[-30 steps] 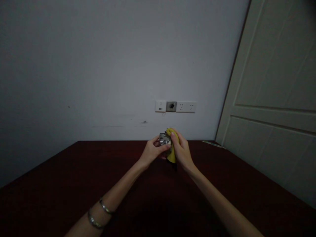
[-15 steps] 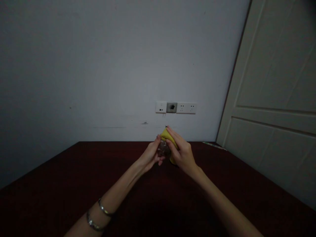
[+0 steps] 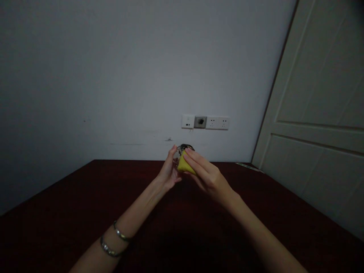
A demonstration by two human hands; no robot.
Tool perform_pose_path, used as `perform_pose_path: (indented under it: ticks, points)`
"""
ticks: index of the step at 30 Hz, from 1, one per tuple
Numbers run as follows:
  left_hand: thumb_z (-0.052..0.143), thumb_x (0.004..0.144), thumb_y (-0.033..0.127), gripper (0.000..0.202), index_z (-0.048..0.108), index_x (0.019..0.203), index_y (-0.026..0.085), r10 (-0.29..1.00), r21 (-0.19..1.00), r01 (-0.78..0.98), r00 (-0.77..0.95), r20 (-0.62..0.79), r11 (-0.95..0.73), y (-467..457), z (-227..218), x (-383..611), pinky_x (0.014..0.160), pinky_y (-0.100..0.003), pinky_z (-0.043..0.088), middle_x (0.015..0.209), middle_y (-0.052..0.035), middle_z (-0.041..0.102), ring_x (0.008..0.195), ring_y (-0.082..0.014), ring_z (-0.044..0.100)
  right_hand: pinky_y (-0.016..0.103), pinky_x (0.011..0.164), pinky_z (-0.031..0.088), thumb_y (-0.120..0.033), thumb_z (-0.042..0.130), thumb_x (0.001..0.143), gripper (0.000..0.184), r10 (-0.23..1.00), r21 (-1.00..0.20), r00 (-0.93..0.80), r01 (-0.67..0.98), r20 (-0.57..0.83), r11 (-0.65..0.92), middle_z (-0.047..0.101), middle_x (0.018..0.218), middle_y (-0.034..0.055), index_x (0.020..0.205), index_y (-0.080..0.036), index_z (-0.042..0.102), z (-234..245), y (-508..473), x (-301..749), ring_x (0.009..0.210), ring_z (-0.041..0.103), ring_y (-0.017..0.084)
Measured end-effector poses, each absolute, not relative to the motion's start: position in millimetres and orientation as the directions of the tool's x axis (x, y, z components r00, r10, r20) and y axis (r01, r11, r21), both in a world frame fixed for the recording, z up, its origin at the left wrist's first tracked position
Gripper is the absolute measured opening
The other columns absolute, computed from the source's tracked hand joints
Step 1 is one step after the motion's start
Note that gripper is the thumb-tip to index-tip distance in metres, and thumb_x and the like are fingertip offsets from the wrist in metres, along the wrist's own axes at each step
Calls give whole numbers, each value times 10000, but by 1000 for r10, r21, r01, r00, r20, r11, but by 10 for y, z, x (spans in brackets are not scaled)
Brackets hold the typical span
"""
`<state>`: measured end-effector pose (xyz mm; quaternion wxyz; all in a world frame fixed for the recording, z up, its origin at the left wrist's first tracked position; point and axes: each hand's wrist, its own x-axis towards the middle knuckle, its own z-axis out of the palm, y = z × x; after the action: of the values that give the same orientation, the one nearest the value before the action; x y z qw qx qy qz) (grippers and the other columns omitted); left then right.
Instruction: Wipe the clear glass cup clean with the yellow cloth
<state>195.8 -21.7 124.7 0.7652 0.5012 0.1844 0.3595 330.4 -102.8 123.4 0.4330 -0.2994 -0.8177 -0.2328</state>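
My left hand point(image 3: 168, 173) is closed around a small clear, glass-like object point(image 3: 176, 154), its thumb up along the far side. Most of that object is hidden by fingers and cloth, so its kind does not show. My right hand point(image 3: 210, 175) presses a yellow cloth point(image 3: 185, 165) with a dark edge against it, fingers laid over the cloth. Both hands meet in the air above the dark red table point(image 3: 136, 178). Two bracelets point(image 3: 109, 248) circle my left forearm.
Behind the table stands a pale wall point(image 3: 142, 76) with a row of sockets and switches point(image 3: 205, 122). A white panelled door point(image 3: 318, 94) is on the right. A thin light strip point(image 3: 248, 167) lies at the table's far right corner.
My right hand has turned and shifted the yellow cloth left, over the near side of the clear object. The cloth's dark edge now shows at the top. My left hand has moved slightly left.
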Motion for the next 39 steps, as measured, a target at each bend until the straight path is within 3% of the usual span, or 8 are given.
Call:
perform_pose_path:
  ticks: [4,11,15,19,21,27,32,39]
  points:
    - [464,777,678,548,624,832,156,735,822,-452,675,61,346,-174,1247,1919,237,-162,236,505,16,552,310,-71,444,465,1094,396,-151,530,884,587,275,168,-498,674,823,719,450,1423,99,1428,-214,320,1253,-1032,3343,1327,406,241]
    - [309,782,750,720,643,768,113,699,826,-407,715,21,391,-160,1320,1825,225,-145,183,465,-17,539,261,-35,295,461,1101,388,-136,500,895,551,326,150,-509,689,796,709,429,1438,87,1416,-214,336,1269,-1046,3468,1339,393,219]
    - [269,773,772,769,653,809,106,612,836,-361,790,40,413,-117,1277,1806,232,-145,191,522,-43,578,268,-30,288,433,1072,426,-192,529,887,473,358,16,-408,677,840,735,515,1374,60,1352,-238,457,1285,-1051,3469,1280,477,213]
    - [246,690,853,891,654,913,94,498,863,-297,865,63,408,-87,1215,1792,246,-144,212,598,-81,613,298,-30,319,399,1002,491,-237,527,892,358,381,-202,-124,679,916,706,634,1240,32,1244,-275,580,1319,-1038,3471,1150,598,208]
    - [291,679,849,877,642,979,103,433,874,-264,899,69,409,-78,1185,1787,255,-141,242,632,-86,624,328,-43,363,407,991,497,-241,530,892,339,357,-230,-41,696,933,680,642,1228,38,1222,-275,598,1342,-1038,3487,1138,606,213]
    - [484,748,636,593,619,1011,122,292,826,-278,945,144,491,-29,1034,1869,271,-182,376,760,-91,667,485,-146,571,452,1029,466,-154,516,892,459,239,104,-334,751,912,652,546,1338,133,1347,-187,469,1400,-1116,3494,1255,506,230]
    - [473,789,593,507,622,883,118,326,793,-319,932,161,519,-80,990,1935,277,-217,419,693,-65,668,460,-163,601,482,1053,439,-91,514,878,481,152,404,-589,697,794,592,517,1345,208,1352,-79,438,1390,-1155,3387,1336,390,275]
    - [394,763,746,665,607,928,138,455,869,-328,880,138,371,-210,1079,1925,268,-211,388,550,-22,616,381,-149,561,463,1033,465,-80,503,883,390,129,483,-643,677,755,555,572,1286,203,1272,-42,507,1330,-1115,3293,1330,394,270]
